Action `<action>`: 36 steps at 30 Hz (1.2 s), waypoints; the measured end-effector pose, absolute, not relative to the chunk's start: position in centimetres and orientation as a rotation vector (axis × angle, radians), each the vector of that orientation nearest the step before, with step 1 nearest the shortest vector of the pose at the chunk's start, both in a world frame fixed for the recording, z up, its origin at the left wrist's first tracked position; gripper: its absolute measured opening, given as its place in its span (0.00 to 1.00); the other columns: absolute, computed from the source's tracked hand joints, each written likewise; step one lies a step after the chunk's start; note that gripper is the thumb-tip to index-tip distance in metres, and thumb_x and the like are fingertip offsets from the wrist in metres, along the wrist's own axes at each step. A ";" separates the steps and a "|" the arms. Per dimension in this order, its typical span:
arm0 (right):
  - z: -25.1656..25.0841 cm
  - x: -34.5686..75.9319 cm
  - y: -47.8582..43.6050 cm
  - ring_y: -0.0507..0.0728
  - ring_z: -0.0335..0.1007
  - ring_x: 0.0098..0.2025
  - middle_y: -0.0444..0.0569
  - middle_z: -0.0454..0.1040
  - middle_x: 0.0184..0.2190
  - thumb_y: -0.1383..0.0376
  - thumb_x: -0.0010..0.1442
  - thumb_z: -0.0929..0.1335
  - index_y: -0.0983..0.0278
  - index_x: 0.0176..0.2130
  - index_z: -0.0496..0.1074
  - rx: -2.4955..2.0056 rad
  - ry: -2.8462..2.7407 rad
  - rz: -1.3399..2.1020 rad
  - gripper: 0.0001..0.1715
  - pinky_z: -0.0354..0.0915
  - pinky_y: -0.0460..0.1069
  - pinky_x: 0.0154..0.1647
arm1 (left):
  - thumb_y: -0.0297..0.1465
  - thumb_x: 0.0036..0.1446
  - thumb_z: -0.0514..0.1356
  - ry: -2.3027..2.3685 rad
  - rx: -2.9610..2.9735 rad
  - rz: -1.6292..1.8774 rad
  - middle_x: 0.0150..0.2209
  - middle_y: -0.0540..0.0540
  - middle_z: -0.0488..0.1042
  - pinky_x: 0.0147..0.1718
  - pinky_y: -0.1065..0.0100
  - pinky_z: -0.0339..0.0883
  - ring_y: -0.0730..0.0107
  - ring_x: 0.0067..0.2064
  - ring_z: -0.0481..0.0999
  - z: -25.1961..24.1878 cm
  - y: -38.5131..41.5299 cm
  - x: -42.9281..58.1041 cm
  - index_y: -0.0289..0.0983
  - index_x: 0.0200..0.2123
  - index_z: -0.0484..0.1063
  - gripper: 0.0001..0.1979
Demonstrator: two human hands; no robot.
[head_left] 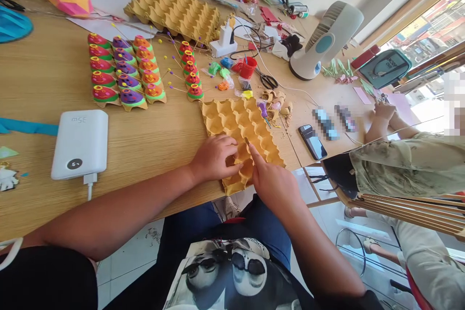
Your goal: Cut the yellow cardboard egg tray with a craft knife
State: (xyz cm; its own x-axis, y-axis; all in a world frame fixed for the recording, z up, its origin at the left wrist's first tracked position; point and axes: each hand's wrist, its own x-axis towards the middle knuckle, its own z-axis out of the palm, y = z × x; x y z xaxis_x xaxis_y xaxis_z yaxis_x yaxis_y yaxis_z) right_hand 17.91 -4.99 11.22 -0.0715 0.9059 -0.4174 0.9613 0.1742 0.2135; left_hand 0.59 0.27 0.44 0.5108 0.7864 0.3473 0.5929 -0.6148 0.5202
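From my remote seat I'd call the step in hand close work at one spot on the egg tray, which lies at the near edge of the worktop, directly ahead of the wearer. L grip is bent over the tray's left half, thumb apart from the fingers, prob. steadying it; can't tell whether it's pinching card or just resting. R grip comes in from the other side w/ index finger straight onto a ridge, other fingers tucked; can't tell if it's clenched on anything. IMO the next move calls for a firm L hold and small, careful R finger work, b/c the tray's near end seems to poke past the edge. Hard to make out: a tiny dark bit at the R index tip, maybe nail, maybe a tool. L fingertips are partly lost among the cups, and R palm's underside is hidden. Beyond the tray, painted cup strips stand in rows, & torn card scraps sit just beside its far right corner. At far right, the co-worker is partly blurred out; whatever's in their hands is unclear.
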 end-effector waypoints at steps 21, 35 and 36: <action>11.2 17.4 -4.9 0.60 0.82 0.41 0.52 0.84 0.40 0.63 0.74 0.56 0.59 0.78 0.37 1.745 1.987 -0.183 0.40 0.70 0.49 0.37 | 0.45 0.57 0.65 1.149 2.407 0.799 0.49 0.41 0.79 0.50 0.52 0.69 0.53 0.51 0.77 0.4 0.3 0.5 0.40 0.33 0.78 0.14; 11.3 17.7 -5.0 0.60 0.82 0.41 0.51 0.84 0.40 0.63 0.74 0.57 0.58 0.78 0.37 1.740 1.986 -0.176 0.40 0.70 0.49 0.37 | 0.46 0.58 0.64 1.143 2.422 0.804 0.48 0.42 0.79 0.48 0.53 0.69 0.54 0.50 0.77 0.3 0.3 0.5 0.39 0.33 0.77 0.15; 11.5 17.8 -5.3 0.60 0.82 0.40 0.50 0.84 0.39 0.63 0.74 0.57 0.58 0.78 0.38 1.740 1.977 -0.173 0.39 0.70 0.49 0.37 | 0.46 0.58 0.64 1.141 2.422 0.800 0.48 0.42 0.79 0.48 0.53 0.69 0.54 0.50 0.77 0.3 0.3 0.5 0.39 0.33 0.77 0.15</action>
